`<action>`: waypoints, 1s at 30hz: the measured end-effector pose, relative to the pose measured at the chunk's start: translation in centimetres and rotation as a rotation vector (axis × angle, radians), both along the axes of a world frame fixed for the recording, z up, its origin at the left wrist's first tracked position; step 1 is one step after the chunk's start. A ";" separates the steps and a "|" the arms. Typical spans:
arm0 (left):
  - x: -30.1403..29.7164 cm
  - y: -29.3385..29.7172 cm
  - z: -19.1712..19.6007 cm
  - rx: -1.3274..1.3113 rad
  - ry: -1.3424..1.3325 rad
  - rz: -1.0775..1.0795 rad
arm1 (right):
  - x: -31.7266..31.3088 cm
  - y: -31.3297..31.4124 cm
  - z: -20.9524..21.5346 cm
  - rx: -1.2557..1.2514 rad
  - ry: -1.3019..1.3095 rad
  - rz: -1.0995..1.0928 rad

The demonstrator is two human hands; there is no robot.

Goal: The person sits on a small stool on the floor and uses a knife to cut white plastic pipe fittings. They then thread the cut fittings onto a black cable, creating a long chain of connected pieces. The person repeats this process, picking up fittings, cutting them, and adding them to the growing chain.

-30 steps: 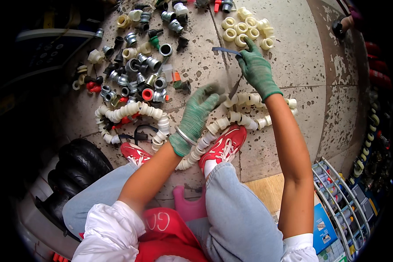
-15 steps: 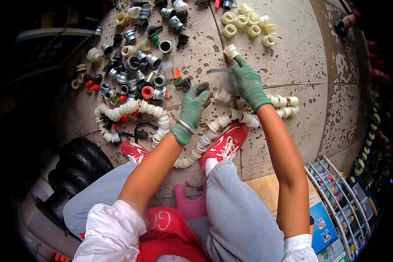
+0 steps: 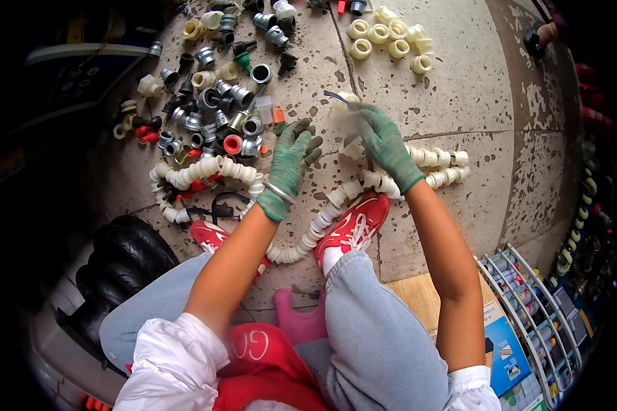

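R hand (image 3: pixel 384 144), green knit glove, is pinched narrow on a small white plastic fitting (image 3: pixel 350 125), blurred, so can't tell its exact shape; a thin grey cord (image 3: pixel 336 96) curls off above it. L hand (image 3: pixel 291 161), same glove w/ a metal bangle at the wrist, holds nothing: fingers loosely curled, hovering over the concrete floor (image 3: pixel 459 82) just left of the fitting, not touching it.

Head view, rest of it: strung chain of white fittings (image 3: pixel 308 236) runs from by my red shoe (image 3: pixel 353 222) up under the R hand and out to the right. Loose cream rings (image 3: pixel 391 38) sit well apart at top. Mixed pile of grey, black and red fittings (image 3: pixel 219 109) lies left of the L hand.

My read: I'm mid-threading, one piece going onto the cord. Next calls for the L hand to steady the cord end while the R lines up the fitting's bore, then slide it down to the chain.
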State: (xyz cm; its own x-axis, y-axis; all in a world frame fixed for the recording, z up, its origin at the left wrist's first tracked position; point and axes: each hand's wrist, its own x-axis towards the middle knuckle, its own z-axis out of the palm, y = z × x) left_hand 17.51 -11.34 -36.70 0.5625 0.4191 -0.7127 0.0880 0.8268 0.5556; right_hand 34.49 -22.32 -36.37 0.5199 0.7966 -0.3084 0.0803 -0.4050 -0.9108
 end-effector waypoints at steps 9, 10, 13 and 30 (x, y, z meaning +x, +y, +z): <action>-1.7 -0.3 -0.5 -0.373 -0.282 -0.125 | -4.2 -2.3 2.2 0.080 0.620 -0.009; -2.0 -0.2 -0.4 -0.411 -0.309 -0.095 | -4.0 -2.1 2.7 0.020 0.660 0.020; -2.1 -0.1 0.2 -0.535 -0.388 -0.150 | -4.0 -1.0 5.2 -0.208 0.684 0.007; -1.6 1.8 0.1 -0.107 -0.256 -0.152 | -4.7 -2.5 5.1 0.014 -0.439 0.858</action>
